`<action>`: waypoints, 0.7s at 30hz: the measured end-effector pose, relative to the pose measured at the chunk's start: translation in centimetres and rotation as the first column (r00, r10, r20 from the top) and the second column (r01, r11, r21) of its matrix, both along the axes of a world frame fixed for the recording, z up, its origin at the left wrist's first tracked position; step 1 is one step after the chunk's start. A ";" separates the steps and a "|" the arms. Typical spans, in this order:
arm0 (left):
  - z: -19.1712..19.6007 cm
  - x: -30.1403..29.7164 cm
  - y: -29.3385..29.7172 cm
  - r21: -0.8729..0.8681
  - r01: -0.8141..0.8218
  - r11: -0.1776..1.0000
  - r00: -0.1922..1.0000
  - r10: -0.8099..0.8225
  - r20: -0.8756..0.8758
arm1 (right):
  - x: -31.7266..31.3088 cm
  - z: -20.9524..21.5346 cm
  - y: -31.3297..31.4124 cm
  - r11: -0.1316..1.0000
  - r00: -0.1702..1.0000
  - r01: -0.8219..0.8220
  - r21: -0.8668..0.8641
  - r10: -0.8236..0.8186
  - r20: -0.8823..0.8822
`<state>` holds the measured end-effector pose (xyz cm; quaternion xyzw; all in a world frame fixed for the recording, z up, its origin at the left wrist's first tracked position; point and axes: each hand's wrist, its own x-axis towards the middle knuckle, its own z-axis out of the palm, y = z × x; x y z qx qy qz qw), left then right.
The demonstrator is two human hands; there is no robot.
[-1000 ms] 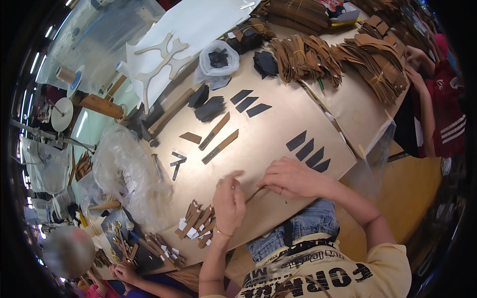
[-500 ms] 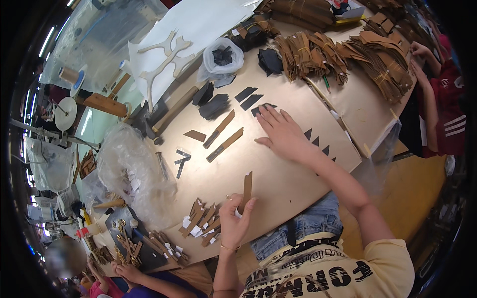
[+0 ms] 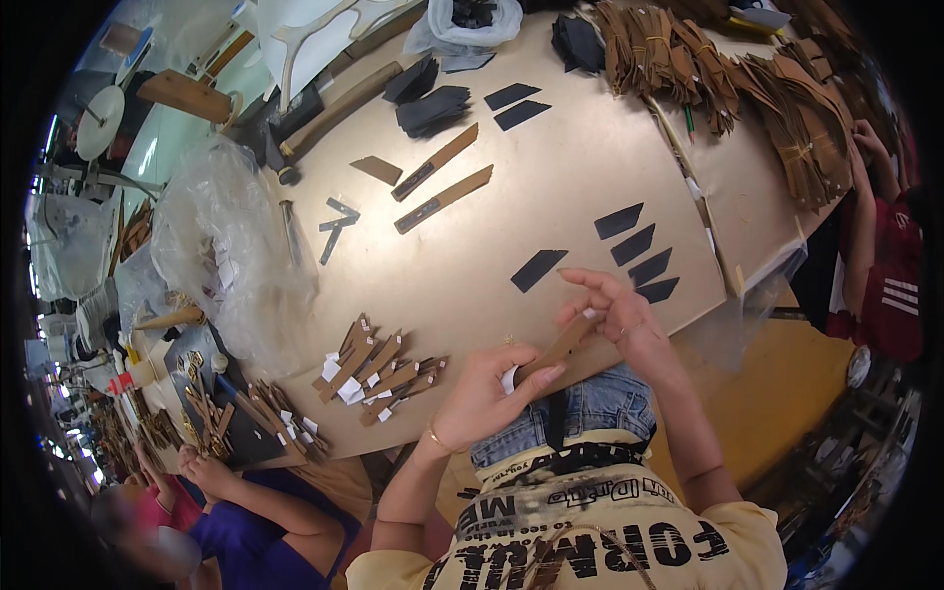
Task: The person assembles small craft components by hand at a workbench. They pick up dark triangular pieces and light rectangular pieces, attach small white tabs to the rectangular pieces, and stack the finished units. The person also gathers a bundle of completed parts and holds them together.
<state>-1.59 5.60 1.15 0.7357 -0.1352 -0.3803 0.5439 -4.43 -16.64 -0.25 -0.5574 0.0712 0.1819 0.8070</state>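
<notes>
My left hand (image 3: 489,386) pinches a brown leather strip (image 3: 562,346) near the table's front edge; white paper shows at its lower end. At the strip's upper end is my right hand (image 3: 621,313), fingers bent around that end and index finger stretched out; its thumb is mostly hidden. Just beyond the strip a slanted black piece (image 3: 539,270) lies flat by itself. Several similar black pieces (image 3: 631,246) form a row to its right. Farther away are two more black pieces (image 3: 517,106) and two brown strips (image 3: 444,200) bearing dark strips.
Brown strips with white tags (image 3: 374,369) lie at the near left. Beyond them are a clear plastic bag (image 3: 228,251) and a hammer (image 3: 339,110). Bundled brown strips (image 3: 664,49) fill the far right. Co-workers sit at left and right, one in a purple garment (image 3: 256,526).
The single black piece under my right hand has come nearer and lies uncovered. My right hand has drawn back to the brown strip, now tilted rightward in my left hand. The view has shifted.
</notes>
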 end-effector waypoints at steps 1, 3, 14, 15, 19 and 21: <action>-0.1 -0.1 0.1 0.062 0.022 0.998 1.000 -0.020 -0.022 | 0.0 0.1 0.2 0.999 0.999 0.016 -0.051 -0.014 0.045; -0.5 -0.2 0.0 0.025 -0.039 0.999 0.999 0.039 0.012 | 0.3 0.2 0.5 0.970 0.995 -0.023 -0.243 0.047 0.093; -3.0 0.4 -0.7 0.004 -0.498 0.867 0.842 0.483 0.239 | 4.6 -1.6 1.6 0.721 0.944 0.213 -0.660 0.021 0.328; -3.2 0.7 -0.8 0.002 -0.466 0.885 0.832 0.437 0.342 | 4.7 -1.7 1.7 0.706 0.950 0.213 -0.676 0.013 0.313; -3.5 1.0 -1.1 0.017 -0.439 0.898 0.793 0.379 0.478 | 5.3 -1.8 1.6 0.696 0.949 0.220 -0.684 0.010 0.316; -3.3 1.1 -1.2 0.025 -0.444 0.896 0.796 0.381 0.470 | 5.4 -1.9 1.5 0.695 0.950 0.213 -0.686 0.016 0.311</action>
